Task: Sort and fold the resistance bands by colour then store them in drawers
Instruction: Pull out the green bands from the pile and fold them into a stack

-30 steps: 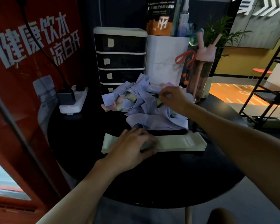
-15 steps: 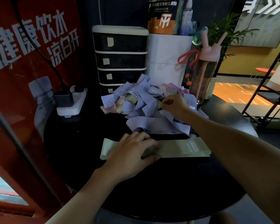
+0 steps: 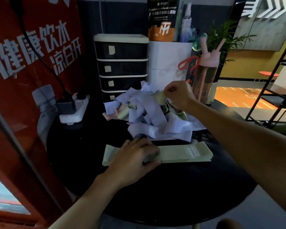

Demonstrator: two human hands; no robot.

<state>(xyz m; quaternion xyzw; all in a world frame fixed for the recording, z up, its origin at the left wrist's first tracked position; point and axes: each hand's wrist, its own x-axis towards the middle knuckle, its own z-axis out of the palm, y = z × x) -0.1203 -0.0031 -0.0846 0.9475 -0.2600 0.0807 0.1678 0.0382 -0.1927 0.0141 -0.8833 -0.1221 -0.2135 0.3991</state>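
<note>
On the black desk (image 3: 172, 187) a drawer unit (image 3: 122, 63) stands at the back, with a heap of lilac, green and pink resistance bands (image 3: 152, 113) just before it. Nearer lies a stack of green bands (image 3: 185, 153), pressed flat under the left hand (image 3: 135, 157); the right hand (image 3: 180, 95) pinches a green band (image 3: 158, 98) in its fingers atop the heap

Stack of green bands (image 3: 180, 153): folded flat, edges aligned, lying lengthwise nearest me, white label near its right end. My left hand (image 3: 135, 159) presses on its left half. Just behind it is a tangled pile (image 3: 152, 116), mostly lavender, some green, with a pink band (image 3: 109, 115) at the left edge. My right hand (image 3: 178, 95) pinches a loose green band (image 3: 158, 98) at the pile's top. Drawer unit (image 3: 122, 63): upright behind the pile, black drawers closed, paper tags.
</note>
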